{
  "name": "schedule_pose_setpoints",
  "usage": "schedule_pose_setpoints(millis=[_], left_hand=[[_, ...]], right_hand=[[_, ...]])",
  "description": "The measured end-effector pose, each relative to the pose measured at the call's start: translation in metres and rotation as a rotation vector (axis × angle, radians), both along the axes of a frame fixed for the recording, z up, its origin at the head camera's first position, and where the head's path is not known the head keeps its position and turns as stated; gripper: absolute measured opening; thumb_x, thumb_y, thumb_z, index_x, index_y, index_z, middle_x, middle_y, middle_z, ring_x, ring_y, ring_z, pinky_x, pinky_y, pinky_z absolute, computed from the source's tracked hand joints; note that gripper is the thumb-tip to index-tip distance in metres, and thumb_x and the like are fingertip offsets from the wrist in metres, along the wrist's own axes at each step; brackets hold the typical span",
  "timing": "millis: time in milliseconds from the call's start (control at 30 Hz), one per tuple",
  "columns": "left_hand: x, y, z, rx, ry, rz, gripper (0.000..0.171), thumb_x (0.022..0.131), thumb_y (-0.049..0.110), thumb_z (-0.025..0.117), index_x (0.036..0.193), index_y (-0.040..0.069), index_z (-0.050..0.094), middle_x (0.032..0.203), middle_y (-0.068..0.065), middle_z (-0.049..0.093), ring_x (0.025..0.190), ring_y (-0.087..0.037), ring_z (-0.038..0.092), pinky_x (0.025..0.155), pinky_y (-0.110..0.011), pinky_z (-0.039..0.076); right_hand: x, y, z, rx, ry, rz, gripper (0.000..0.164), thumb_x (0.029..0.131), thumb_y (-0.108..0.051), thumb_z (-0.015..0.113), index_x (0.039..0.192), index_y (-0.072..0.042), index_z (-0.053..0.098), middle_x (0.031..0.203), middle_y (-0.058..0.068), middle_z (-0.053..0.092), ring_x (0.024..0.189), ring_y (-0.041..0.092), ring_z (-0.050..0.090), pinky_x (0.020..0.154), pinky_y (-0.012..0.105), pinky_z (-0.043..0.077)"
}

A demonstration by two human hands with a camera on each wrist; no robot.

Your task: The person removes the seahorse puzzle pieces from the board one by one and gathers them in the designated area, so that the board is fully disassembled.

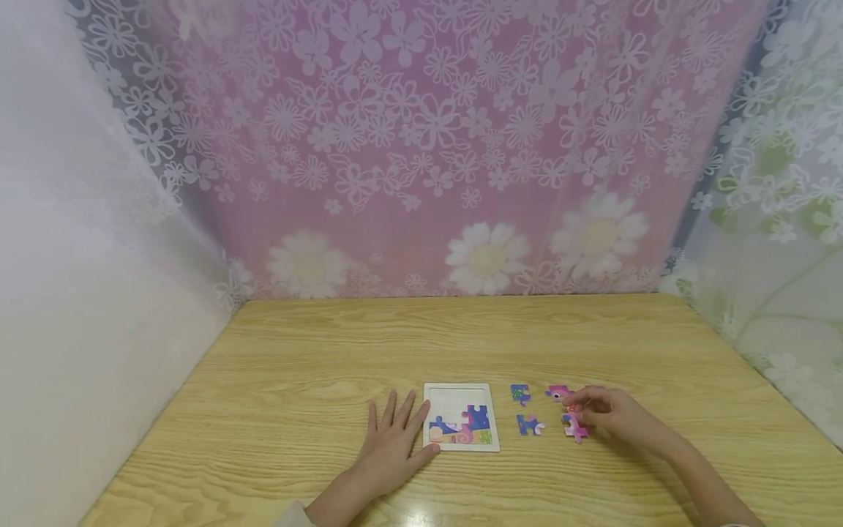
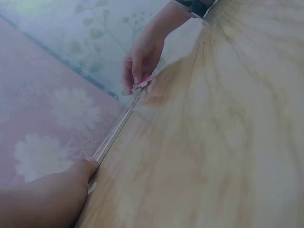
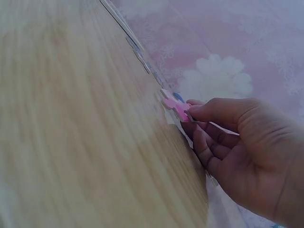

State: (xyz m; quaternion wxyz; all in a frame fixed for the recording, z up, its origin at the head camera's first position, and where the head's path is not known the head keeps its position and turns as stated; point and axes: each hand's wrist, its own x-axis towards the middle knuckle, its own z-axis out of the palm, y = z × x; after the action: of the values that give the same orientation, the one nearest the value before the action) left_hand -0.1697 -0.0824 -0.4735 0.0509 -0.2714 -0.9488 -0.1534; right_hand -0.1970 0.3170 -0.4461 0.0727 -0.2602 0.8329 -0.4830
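A white-framed jigsaw tray [image 1: 494,432] lies on the table, its lower part filled with blue, pink and orange pieces and its upper part bare. My left hand [image 1: 388,452] rests flat beside it with fingers spread; index fingertip and thumb touch the frame's left side and lower corner. To the right of the tray, my right hand [image 1: 619,416] pinches a pink jigsaw piece [image 3: 176,109] between thumb and fingers, close over the table. The same pink piece [image 2: 142,83] shows at the fingertips in the left wrist view. The hand partly hides the pieces around it.
Between tray and right hand lie a blue-green piece [image 1: 520,394] and a blue piece with a pale tip [image 1: 529,424]. A pink piece with an eye [image 1: 557,393] lies by the right fingertips. The wooden table [image 1: 296,366] meets flowered curtains [image 1: 408,146] at the back and sides.
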Motion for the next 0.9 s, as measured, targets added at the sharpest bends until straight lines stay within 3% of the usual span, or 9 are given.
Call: schedule_pose_setpoints(millis=[300,533,900], left_hand=[[-0.001,0.001,0.0,-0.001,0.004,0.0,0.069,0.093,0.059,0.03,0.145,0.013,0.03,0.148,-0.017,0.02,0.133,-0.043,0.006,0.097,-0.065,-0.001],[-0.001,0.0,-0.002,-0.014,-0.015,0.016,0.07,0.092,0.061,0.027,0.146,0.016,0.028,0.149,-0.014,0.018,0.134,-0.041,0.004,0.098,-0.063,-0.005],[-0.001,0.001,-0.002,-0.027,-0.012,0.017,0.071,0.092,0.062,0.024,0.146,0.016,0.028,0.149,-0.014,0.018,0.134,-0.041,0.003,0.098,-0.063,-0.004]], right_hand=[[0.002,-0.003,-0.007,0.076,0.112,-0.097,0.02,0.089,-0.01,0.061,0.107,-0.002,0.064,0.096,0.006,0.062,0.082,0.008,0.056,0.069,0.023,0.047],[0.003,-0.005,-0.01,0.099,0.222,-0.084,0.019,0.086,0.001,0.06,0.104,-0.001,0.064,0.087,-0.001,0.059,0.075,0.009,0.054,0.064,0.023,0.046],[0.003,-0.005,-0.013,0.121,0.241,-0.101,0.018,0.086,0.0,0.061,0.104,-0.001,0.064,0.084,-0.001,0.057,0.073,0.008,0.053,0.062,0.022,0.045]])
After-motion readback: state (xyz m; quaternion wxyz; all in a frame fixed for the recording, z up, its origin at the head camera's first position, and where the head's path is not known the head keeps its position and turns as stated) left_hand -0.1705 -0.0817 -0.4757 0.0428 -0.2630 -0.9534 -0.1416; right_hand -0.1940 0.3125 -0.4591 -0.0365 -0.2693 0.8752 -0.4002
